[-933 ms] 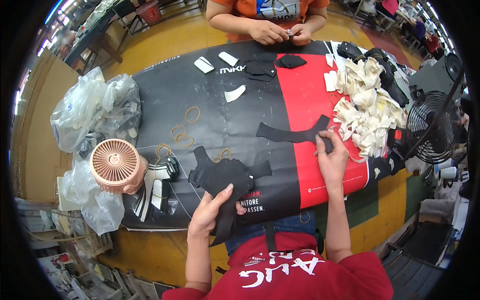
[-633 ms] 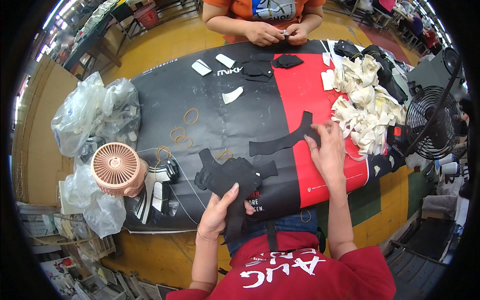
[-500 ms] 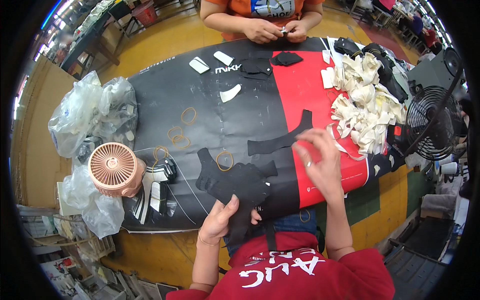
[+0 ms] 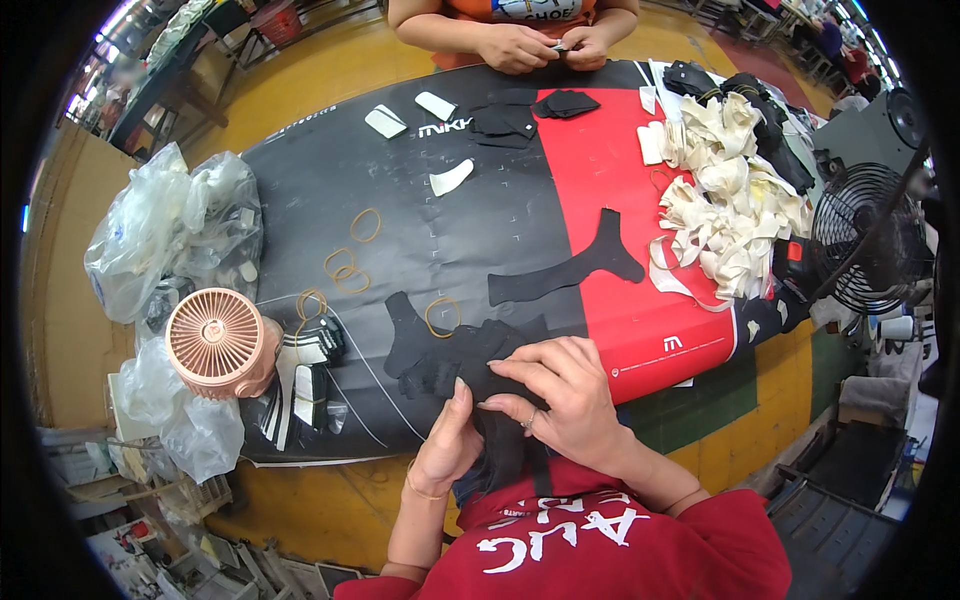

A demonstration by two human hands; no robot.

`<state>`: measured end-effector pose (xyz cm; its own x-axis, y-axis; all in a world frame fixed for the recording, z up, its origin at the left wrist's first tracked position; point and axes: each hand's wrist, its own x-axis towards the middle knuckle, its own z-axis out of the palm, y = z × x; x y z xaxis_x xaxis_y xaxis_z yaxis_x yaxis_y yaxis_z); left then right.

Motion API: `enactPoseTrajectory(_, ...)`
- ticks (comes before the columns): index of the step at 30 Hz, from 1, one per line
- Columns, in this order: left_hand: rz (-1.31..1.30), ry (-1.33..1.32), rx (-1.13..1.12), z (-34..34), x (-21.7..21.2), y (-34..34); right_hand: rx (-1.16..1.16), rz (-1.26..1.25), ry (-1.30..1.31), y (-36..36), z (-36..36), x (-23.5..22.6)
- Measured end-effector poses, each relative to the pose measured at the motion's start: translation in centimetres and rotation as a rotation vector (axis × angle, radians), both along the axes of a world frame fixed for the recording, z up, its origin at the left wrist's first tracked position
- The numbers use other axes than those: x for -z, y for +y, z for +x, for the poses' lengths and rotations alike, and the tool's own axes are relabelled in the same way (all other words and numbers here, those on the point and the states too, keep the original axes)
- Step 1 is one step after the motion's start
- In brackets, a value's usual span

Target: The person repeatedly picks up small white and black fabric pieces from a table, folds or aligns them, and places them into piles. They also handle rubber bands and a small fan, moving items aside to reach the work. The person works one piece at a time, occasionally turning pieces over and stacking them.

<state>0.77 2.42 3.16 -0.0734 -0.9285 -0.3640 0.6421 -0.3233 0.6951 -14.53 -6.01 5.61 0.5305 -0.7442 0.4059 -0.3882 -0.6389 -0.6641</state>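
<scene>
At the table's near edge, my left hand is closed on a black cut fabric piece, thumb on top. My right hand reaches over it from the right, thumb and fingers bent together at the fabric's edge; its fingertips partly cover what they pinch. Just beyond my hands lie more black cut pieces, overlapping, with a tan rubber band beside them. Farther right, a single curved black piece with a forked end lies flat across the black and red parts of the mat.
A pink fan and clear plastic bags stand left, near striped strips. Cream fabric scraps are heaped right, before a black fan. Several rubber bands and white pieces lie mid-table. Opposite, another person's hands handle something small.
My right hand has moved from beside the forked black piece down and left to the fabric at my left hand. The forked piece now shows fully. The whole view has shifted slightly.
</scene>
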Motion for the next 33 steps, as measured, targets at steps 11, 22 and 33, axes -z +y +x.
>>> enactPoseTrajectory(11,-0.047,0.047,-0.052,-0.2,0.0,0.1,0.125,-0.004,-0.073,1.5,1.0,0.5)
enactPoseTrajectory(22,0.032,0.079,-0.124,1.5,0.6,0.0,0.302,0.536,-0.575,-5.4,-6.3,-0.7)
enactPoseTrajectory(33,0.048,-0.006,-0.029,2.6,-1.0,1.0,0.282,0.349,-0.153,-5.9,-4.7,1.1)
